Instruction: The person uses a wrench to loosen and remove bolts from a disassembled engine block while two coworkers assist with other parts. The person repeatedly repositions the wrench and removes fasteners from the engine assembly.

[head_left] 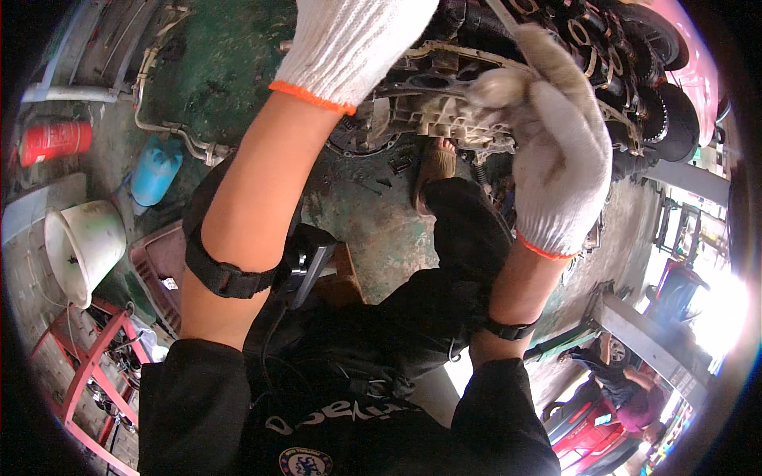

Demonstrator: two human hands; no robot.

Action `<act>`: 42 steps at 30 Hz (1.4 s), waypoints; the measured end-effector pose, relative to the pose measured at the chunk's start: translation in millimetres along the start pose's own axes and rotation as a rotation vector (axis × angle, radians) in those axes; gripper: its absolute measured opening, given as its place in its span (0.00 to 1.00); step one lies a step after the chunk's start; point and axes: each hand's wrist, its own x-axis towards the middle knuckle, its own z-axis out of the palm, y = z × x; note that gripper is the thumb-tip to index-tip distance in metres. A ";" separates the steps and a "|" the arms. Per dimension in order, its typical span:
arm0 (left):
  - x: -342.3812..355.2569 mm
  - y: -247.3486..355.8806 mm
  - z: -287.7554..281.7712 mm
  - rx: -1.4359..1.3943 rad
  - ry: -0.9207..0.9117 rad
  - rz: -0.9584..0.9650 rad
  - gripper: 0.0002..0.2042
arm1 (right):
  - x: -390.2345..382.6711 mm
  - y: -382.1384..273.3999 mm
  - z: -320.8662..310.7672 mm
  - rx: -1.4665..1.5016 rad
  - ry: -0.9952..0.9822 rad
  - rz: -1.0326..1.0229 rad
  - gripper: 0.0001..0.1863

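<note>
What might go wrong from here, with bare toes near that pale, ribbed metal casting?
The right hand, in a white knitted glove, might snag on the pale, ribbed metal casting close by.
The bare toes near that casting might be hurt if a part slipped.
Small dark loose parts on the worn green floor could roll underfoot.

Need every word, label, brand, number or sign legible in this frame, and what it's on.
Locations only; I don't copy wording or brands.
Black shirt: pale lettering, partly folded; not transcribed.
Round badge on the shirt: tiny rim text; not transcribed.
Red cylinder, left: pale markings, too blurred to read.
Pale beam, lower right: small marks, too small to read.
Metal casting: no text made out.
</note>
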 end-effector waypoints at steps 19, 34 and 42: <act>-11.2 -8.3 7.9 0.164 0.010 0.178 0.17 | 4.9 24.1 -25.6 -0.421 0.342 -0.118 0.21; -3.9 -7.9 4.1 0.157 -0.068 0.059 0.14 | 5.5 11.6 -15.4 -0.038 0.266 0.035 0.24; -6.8 -16.5 -1.3 0.099 -0.058 0.224 0.15 | -8.9 1.6 32.7 0.236 -0.153 0.210 0.16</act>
